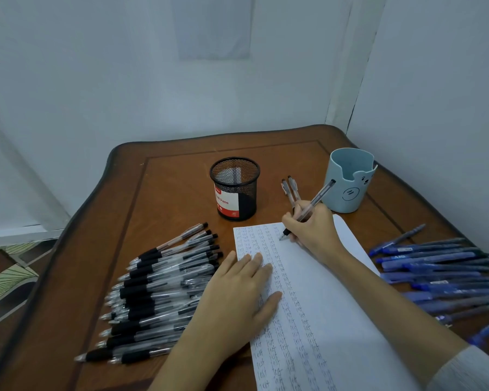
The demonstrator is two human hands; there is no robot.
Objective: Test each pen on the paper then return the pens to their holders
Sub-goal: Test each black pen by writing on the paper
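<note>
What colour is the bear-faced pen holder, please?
The pen holder is light blue; the head view shows it.

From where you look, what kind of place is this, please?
Probably a corner of a home room, used for desk work: a wooden table by plain walls, a black mesh pen cup and a blue pen holder.

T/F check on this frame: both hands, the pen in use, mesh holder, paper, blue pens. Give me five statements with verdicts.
1. The right hand holds a pen with its tip on the paper. True.
2. The left hand grips a pen. False: it rests flat on the paper.
3. The black mesh holder is packed with pens. False: no pens stand in it.
4. Blue pens lie right of the paper. True.
5. The paper is blank. False: handwriting covers it.
</note>
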